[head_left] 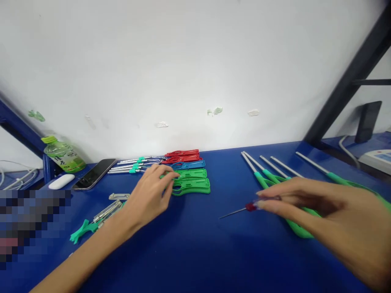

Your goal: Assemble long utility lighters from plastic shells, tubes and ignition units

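Head: your right fingers (291, 188) pinch a screwdriver (251, 206), probably for control; left fingers (161, 182) curl by green casings (194, 185), grip unclear.

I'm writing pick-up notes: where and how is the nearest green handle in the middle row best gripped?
Probably by the broad right end of that green handle, from the right and above: that end lies open, while another green handle lies close behind and the left hand is by its loop.

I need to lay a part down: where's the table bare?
Bare table lies between the left forearm and right hand, and farther back between coloured handles and green tools. Crowded: the left, with phone and metal parts, and beneath the right hand.
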Demonstrator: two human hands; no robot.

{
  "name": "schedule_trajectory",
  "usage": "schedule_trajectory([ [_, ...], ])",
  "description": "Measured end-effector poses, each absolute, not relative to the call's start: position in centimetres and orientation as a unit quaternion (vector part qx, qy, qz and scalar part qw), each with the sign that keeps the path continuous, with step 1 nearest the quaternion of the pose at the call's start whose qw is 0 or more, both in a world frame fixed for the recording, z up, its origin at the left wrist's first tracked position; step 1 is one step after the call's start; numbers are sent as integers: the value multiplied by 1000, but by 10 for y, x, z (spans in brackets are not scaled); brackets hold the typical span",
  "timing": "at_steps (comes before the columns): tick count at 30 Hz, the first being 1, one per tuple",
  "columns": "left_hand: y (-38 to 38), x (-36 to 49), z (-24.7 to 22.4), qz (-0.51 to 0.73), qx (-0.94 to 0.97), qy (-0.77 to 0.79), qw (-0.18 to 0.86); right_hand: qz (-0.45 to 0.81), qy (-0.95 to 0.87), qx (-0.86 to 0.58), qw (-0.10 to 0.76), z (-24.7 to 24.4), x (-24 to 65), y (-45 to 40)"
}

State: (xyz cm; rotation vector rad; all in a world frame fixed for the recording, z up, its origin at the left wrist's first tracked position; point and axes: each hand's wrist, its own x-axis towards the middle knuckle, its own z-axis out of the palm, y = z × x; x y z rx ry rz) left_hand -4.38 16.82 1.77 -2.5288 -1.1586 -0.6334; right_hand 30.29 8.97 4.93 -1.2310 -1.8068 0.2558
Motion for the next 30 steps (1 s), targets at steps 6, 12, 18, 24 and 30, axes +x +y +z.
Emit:
schedule_trajectory([
  [6, 179, -85, 15, -188, -856, -470, 100, 165, -751, -517, 377, 35, 281, 103],
  [12, 184, -87, 7, -121, -873, -467, 77, 208, -762, -572, 224, 9, 285, 116],
  [18, 195, -100, 0, -106, -879, -460, 73, 210, -755, -589, 198, -8, 290, 123],
  [24, 188, -97, 13, -168, -881, -437, 71, 118, -752, -594, 260, 4, 284, 117],
  [30, 162, -65, 19, -237, -891, -385, 31, 25, -804, -501, 319, 13, 258, 106],
])
